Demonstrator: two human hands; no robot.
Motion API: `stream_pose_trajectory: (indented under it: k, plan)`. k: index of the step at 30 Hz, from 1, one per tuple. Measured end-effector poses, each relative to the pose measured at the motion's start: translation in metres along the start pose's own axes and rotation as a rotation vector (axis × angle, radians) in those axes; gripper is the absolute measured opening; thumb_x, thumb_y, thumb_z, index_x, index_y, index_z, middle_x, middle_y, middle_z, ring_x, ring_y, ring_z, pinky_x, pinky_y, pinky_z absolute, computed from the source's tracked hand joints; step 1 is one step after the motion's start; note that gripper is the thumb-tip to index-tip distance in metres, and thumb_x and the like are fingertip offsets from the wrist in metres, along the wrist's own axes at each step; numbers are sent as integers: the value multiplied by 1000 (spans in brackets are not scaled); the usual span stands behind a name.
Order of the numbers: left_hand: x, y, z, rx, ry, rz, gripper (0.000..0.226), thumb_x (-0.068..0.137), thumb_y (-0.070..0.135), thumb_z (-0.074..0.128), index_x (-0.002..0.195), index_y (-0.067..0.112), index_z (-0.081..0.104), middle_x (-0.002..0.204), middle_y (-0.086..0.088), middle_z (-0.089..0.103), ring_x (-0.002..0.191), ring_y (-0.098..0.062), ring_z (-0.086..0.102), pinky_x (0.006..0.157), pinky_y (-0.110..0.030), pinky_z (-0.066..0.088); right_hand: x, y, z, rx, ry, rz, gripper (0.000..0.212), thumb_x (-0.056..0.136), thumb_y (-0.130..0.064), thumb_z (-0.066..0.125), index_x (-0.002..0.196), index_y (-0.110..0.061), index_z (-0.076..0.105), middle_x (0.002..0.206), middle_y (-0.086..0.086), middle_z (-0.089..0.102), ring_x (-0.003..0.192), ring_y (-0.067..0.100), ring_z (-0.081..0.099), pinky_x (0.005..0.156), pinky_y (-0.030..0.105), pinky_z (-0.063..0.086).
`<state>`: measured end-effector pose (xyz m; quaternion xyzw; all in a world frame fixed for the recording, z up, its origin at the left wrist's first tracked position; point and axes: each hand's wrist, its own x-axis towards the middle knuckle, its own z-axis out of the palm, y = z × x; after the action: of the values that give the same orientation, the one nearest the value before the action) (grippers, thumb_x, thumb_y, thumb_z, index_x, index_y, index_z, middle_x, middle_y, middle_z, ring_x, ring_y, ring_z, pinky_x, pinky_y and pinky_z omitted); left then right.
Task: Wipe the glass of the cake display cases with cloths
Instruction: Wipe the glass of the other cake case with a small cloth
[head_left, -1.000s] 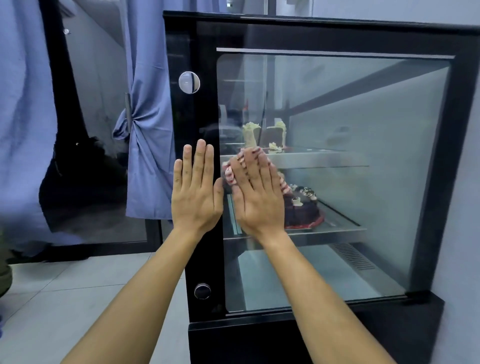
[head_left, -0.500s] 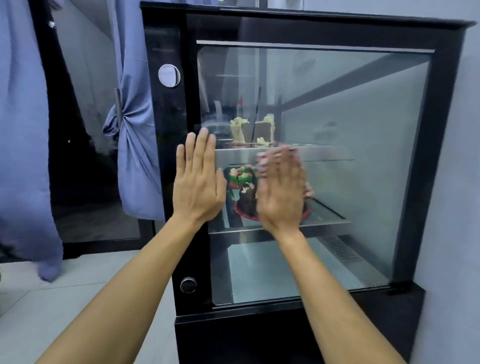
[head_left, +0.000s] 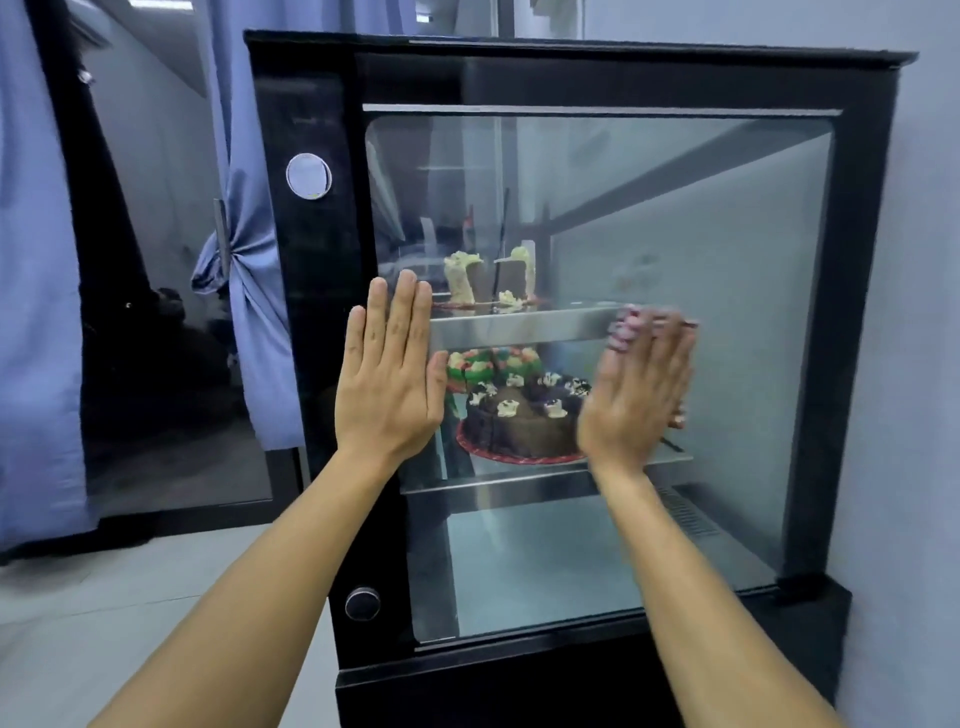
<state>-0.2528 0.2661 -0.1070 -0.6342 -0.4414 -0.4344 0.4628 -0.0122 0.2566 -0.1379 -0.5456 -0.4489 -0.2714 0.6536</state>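
Note:
A black-framed cake display case (head_left: 571, 78) stands in front of me, its big glass pane (head_left: 701, 234) facing me. My left hand (head_left: 387, 379) lies flat and empty on the pane's left edge, partly over the black frame. My right hand (head_left: 634, 400), blurred by motion, presses a pink-and-white patterned cloth (head_left: 631, 325) flat against the glass at mid height. Only the cloth's edge shows past my fingertips. Behind the glass sit a chocolate cake (head_left: 519, 421), a colourful cake (head_left: 488, 364) and cake slices (head_left: 488, 280) on metal shelves.
Two round silver knobs (head_left: 308, 175) (head_left: 362, 604) sit on the case's left black strip. A tied blue curtain (head_left: 249, 312) and a dark glass door (head_left: 156, 312) are to the left. A grey wall (head_left: 924, 364) adjoins the case's right side. Pale floor tiles (head_left: 78, 623) lie below.
My right hand has slid the cloth to the right across the glass, away from my left hand. The left hand has kept its place at the pane's left edge.

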Motion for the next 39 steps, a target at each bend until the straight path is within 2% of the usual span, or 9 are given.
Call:
stream_pose_trajectory:
  k: [3, 5, 13, 19, 21, 27, 32, 35, 39]
  plan:
    - [0, -1, 1, -18, 9, 4, 66, 109, 36, 26, 166, 7, 11, 174, -10, 4, 161, -28, -6, 131, -46, 0, -10, -41, 11, 13, -218, -701, 54, 108, -32, 39, 159, -14, 37, 168, 15, 27, 158, 34, 20, 128, 53, 17]
    - [-1, -1, 1, -23, 14, 3, 65, 109, 36, 26, 166, 7, 11, 174, -11, 5, 161, -28, -4, 131, -46, 1, 19, -20, 3, -2, -218, -787, 53, 107, -33, 38, 158, -17, 41, 167, 13, 30, 157, 32, 23, 128, 51, 18]
    - [-2, 2, 3, -17, 5, -8, 67, 109, 37, 25, 166, 7, 7, 174, -10, 2, 161, -31, -3, 131, -50, 5, 107, 114, -52, 65, 73, 767, 60, 111, -37, 18, 164, -9, 19, 173, 13, 12, 160, 28, 8, 128, 37, 5]
    - [-2, 0, 3, -29, 13, -3, 66, 109, 36, 25, 166, 7, 9, 174, -11, 4, 161, -31, -1, 131, -50, 5, 51, -23, 1, -55, -183, -654, 54, 107, -31, 42, 157, -11, 41, 166, 16, 33, 155, 35, 26, 129, 51, 15]
    - [-2, 1, 2, -31, 24, -1, 65, 109, 37, 24, 166, 7, 10, 174, -11, 5, 161, -31, 0, 131, -50, 5, 85, -22, -6, -32, -220, -796, 57, 107, -33, 42, 160, -12, 36, 168, 14, 28, 158, 32, 20, 129, 47, 11]
    - [-2, 0, 3, -23, 32, 4, 65, 110, 37, 24, 166, 6, 9, 174, -11, 6, 161, -33, 1, 131, -50, 5, 153, 120, -53, 203, 38, 227, 59, 99, -40, 34, 146, -8, 50, 149, 12, 52, 142, 28, 45, 122, 34, 31]
    - [-3, 0, 4, -22, 32, 3, 65, 110, 36, 25, 166, 7, 8, 174, -11, 5, 160, -32, -2, 131, -48, 2, 61, 130, -41, 83, 113, 822, 58, 111, -37, 20, 164, -12, 23, 172, 12, 17, 160, 28, 11, 128, 39, 6]
    - [-3, -1, 3, -17, 23, 14, 65, 110, 36, 25, 166, 7, 7, 174, -11, 5, 160, -31, -4, 131, -48, 2, 24, 35, -9, 100, 183, 340, 50, 108, -25, 31, 150, -2, 47, 160, 17, 42, 152, 35, 33, 129, 51, 14]
    - [-4, -8, -1, -95, 13, 51, 63, 110, 34, 26, 166, 7, 13, 174, -11, 9, 161, -29, -1, 131, -46, 3, -61, -45, 13, 36, -238, -499, 56, 108, -30, 39, 160, -12, 34, 169, 13, 24, 159, 32, 16, 130, 49, 10]
